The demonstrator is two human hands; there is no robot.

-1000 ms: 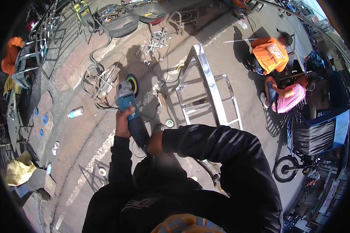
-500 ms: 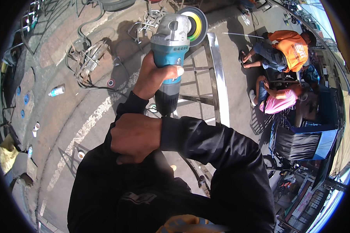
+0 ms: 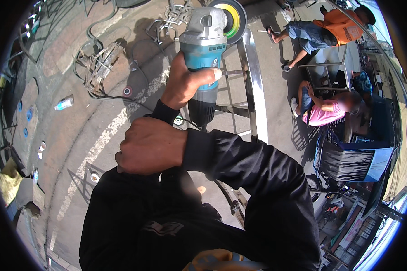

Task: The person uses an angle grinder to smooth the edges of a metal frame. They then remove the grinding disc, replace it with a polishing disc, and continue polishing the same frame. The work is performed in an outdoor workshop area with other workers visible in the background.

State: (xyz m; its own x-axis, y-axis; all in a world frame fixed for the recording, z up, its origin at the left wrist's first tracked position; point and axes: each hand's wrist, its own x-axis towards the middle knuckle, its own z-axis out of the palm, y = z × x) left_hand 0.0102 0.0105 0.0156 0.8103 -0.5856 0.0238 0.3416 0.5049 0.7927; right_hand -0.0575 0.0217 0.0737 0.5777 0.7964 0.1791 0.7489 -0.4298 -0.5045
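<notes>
My left hand point(image 3: 185, 83) is wrapped around the body of a teal and grey angle grinder point(image 3: 203, 40), held up close to the camera. Its round disc point(image 3: 233, 18), with a yellow and green centre, points away at the top. My right hand point(image 3: 149, 147) reaches across from the right in a black sleeve and is closed around my left forearm's sleeve, just below the wrist. Behind the grinder, a shiny steel frame point(image 3: 255, 90) with crossbars lies on the pavement.
Two people sit at the right, one in an orange top point(image 3: 343, 27), one in pink point(image 3: 325, 110). A blue cart point(image 3: 352, 158) stands below them. A plastic bottle point(image 3: 64, 103), a tangle of metal rods and cable point(image 3: 97, 67) and a loose disc point(image 3: 127, 91) lie on the pavement at the left.
The grinder has come up from near the ground toward the camera. My right hand has left the grinder and now grips my left forearm's sleeve.
</notes>
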